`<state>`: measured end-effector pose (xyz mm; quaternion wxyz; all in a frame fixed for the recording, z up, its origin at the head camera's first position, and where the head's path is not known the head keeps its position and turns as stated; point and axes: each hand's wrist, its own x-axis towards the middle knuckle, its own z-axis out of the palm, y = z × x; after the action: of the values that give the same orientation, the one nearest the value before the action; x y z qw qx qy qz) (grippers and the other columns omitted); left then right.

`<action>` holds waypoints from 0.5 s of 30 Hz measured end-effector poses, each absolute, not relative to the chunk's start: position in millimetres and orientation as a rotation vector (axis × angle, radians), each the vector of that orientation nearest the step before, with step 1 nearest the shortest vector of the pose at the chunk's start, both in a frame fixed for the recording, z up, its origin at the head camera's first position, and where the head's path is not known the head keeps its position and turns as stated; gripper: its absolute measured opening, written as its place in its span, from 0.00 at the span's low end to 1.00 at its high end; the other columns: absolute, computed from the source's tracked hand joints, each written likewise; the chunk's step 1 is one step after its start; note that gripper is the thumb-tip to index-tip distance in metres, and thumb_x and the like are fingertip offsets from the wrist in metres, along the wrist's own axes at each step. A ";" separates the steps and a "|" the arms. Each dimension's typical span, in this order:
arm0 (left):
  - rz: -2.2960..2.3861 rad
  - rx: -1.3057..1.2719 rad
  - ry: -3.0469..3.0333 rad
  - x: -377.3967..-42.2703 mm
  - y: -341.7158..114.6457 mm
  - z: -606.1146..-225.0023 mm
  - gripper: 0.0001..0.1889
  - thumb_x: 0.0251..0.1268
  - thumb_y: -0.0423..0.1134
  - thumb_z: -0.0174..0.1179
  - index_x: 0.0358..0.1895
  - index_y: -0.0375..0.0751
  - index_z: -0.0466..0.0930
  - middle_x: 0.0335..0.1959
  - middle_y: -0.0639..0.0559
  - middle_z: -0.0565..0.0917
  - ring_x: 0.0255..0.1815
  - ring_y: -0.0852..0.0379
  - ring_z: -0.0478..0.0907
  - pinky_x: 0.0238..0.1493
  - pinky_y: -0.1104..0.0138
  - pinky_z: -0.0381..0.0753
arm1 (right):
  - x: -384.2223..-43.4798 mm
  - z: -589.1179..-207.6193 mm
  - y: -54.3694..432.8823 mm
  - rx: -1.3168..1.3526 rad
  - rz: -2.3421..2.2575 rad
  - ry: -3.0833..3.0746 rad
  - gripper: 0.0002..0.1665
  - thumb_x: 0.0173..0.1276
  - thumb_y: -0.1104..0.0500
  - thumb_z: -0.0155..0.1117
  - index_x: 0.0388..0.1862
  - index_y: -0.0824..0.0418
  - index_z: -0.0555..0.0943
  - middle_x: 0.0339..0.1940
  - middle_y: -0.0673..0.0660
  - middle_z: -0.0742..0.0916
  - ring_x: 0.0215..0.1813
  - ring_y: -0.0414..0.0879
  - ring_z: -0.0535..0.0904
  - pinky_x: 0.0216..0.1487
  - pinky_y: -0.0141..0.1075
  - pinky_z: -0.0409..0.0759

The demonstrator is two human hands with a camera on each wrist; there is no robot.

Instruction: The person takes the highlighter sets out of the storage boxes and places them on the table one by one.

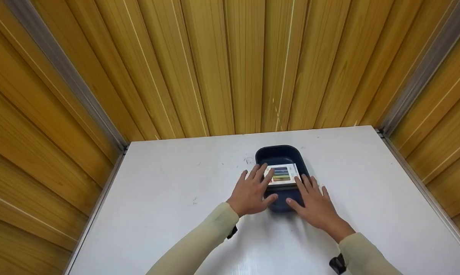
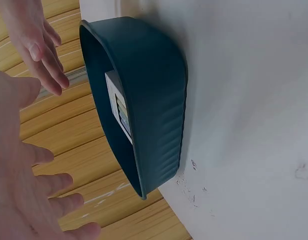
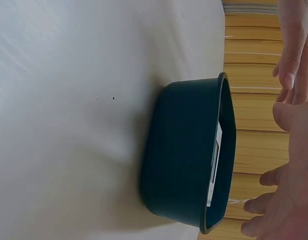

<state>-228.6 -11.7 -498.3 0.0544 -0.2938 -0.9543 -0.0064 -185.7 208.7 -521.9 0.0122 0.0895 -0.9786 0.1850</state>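
Observation:
A deep blue-green plastic basin (image 1: 277, 151) with rounded corners stands upright on the white table. Inside it lies a flat white box (image 1: 285, 173) with a picture of coloured bars on its face. My left hand (image 1: 250, 193), fingers spread, hovers over the basin's left side and overlaps the box's left edge in the head view. On the other side my right hand (image 1: 316, 206) has its fingers spread over the right rim. Both wrist views show a gap between the hands and the basin wall (image 2: 154, 95). Neither hand grips anything.
The white tabletop (image 1: 169, 183) carries small dark scuff marks left of the basin. Yellow wood-look panels (image 1: 245, 68) rise behind the table and on both sides, with grey metal posts (image 1: 73, 76) at the corners.

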 end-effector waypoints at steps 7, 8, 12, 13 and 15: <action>0.004 -0.918 -2.908 -232.2 -3.6 -499.4 0.39 0.69 0.68 0.38 0.78 0.55 0.45 0.79 0.49 0.52 0.78 0.49 0.53 0.73 0.48 0.61 | -184.6 -525.0 212.5 0.251 0.581 -3.062 0.51 0.69 0.30 0.48 0.77 0.62 0.54 0.77 0.69 0.57 0.78 0.69 0.47 0.70 0.70 0.47; 0.008 -0.921 -2.908 -232.7 -2.5 -499.4 0.39 0.69 0.69 0.37 0.78 0.55 0.45 0.79 0.49 0.52 0.78 0.49 0.54 0.73 0.49 0.62 | -184.6 -525.2 213.1 0.247 0.582 -3.064 0.51 0.69 0.30 0.47 0.77 0.62 0.54 0.77 0.69 0.57 0.78 0.69 0.47 0.70 0.70 0.47; -0.019 -0.931 -2.906 -234.3 0.9 -498.7 0.39 0.69 0.67 0.40 0.78 0.54 0.48 0.79 0.49 0.54 0.78 0.49 0.55 0.72 0.48 0.62 | -184.9 -525.6 216.0 0.230 0.593 -3.074 0.52 0.69 0.28 0.45 0.77 0.63 0.54 0.77 0.70 0.57 0.78 0.69 0.46 0.70 0.70 0.46; -0.020 -0.930 -2.908 -234.7 1.7 -498.8 0.39 0.69 0.67 0.41 0.78 0.54 0.48 0.79 0.49 0.54 0.78 0.49 0.54 0.72 0.48 0.62 | -185.0 -525.7 216.6 0.227 0.594 -3.076 0.52 0.68 0.28 0.44 0.77 0.64 0.54 0.77 0.70 0.57 0.77 0.69 0.46 0.70 0.70 0.46; -0.020 -0.929 -2.909 -235.7 3.0 -499.4 0.39 0.69 0.67 0.41 0.78 0.54 0.47 0.79 0.49 0.54 0.78 0.49 0.54 0.72 0.48 0.62 | -185.2 -525.9 218.1 0.221 0.595 -3.080 0.53 0.68 0.27 0.43 0.77 0.64 0.54 0.77 0.70 0.57 0.77 0.69 0.46 0.70 0.70 0.46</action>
<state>-235.7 3.0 -499.4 0.0437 -0.3039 -0.9517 -0.0066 -185.2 218.1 -525.9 -0.0016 0.0701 -0.9794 0.1891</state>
